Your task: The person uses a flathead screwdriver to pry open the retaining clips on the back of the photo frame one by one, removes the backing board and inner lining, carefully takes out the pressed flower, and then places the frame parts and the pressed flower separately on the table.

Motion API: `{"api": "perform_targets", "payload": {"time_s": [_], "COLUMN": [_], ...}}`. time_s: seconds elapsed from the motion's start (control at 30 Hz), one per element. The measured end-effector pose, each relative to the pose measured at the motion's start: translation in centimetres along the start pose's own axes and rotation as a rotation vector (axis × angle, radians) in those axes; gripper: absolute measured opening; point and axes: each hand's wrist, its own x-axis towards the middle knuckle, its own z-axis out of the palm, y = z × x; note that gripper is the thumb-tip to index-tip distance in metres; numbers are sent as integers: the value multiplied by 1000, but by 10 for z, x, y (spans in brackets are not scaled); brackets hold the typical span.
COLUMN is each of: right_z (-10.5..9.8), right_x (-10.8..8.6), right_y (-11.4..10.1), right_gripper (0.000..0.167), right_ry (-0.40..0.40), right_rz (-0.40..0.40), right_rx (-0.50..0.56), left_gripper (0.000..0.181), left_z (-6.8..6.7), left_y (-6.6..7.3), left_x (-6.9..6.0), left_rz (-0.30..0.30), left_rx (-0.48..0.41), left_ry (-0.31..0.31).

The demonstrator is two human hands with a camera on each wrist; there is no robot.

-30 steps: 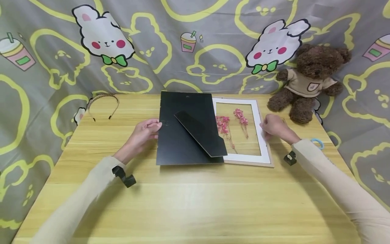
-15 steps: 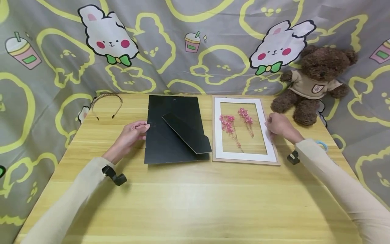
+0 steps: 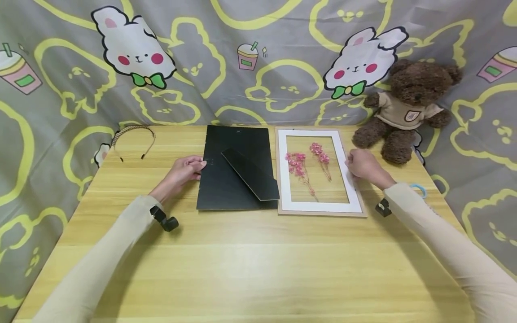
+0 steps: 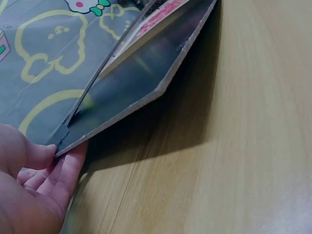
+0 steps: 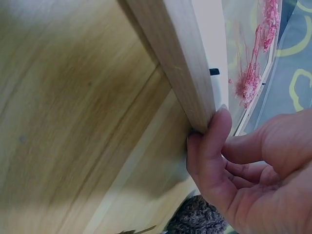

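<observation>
In the head view, a black backing board with a fold-out stand lies left of a light wood picture frame. My left hand pinches the board's left edge between thumb and fingers. The left wrist view shows the board held off the table, with a shadow beneath. Two sprigs of pink dried flowers show in the frame's clear middle, inside a white border. My right hand holds the frame's right edge, its curled fingers against the wood in the right wrist view.
A brown teddy bear sits at the back right, close to my right hand. A headband stands at the back left. A blue ring lies partly behind the right sleeve. A patterned curtain borders the wooden table.
The board has moved left off the frame, uncovering the left flower sprig and border, and its near edge has since come down a little. My right hand has stayed at the frame's edge.
</observation>
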Motion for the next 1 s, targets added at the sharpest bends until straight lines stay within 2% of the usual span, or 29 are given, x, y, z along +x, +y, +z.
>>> {"api": "perform_targets", "payload": {"time_s": [0.1,0.23,0.33,0.4,0.5,0.57,0.6,0.7,0.8,0.87,1.0], "right_z": [1,0,0,-1,-1,-1,-1,0,0,-1,-1], "right_x": [0,-1,0,2,3,4,4,3,3,3,3], "right_y": [0,-2,-5,-6,-7,-7,-8,-8,-9,-8,-7], "right_gripper": [21,23,28,30,31,31,30,30,30,27,25], "right_ry": [-3,-4,-9,-17,-34,-43,-46,-52,-42,-35,-18], "right_rz": [10,7,6,13,27,32,36,37,31,33,45], "right_rx": [1,-21,-33,-30,-14,-13,-10,-3,1,12,12], "left_gripper": [37,27,26,27,26,24,24,25,29,29,24], "left_z": [4,8,10,10,9,8,7,5,5,6,8], "left_y": [3,3,6,11,19,24,25,26,24,23,22], "left_x": [1,2,3,3,3,2,2,2,3,3,5], "left_rz": [6,41,77,115,160,176,174,130,98,103,134], "left_rx": [53,147,258,367,521,591,602,546,479,468,504], "left_ry": [9,34,52,50,26,5,-4,-24,-11,-3,-2]}}
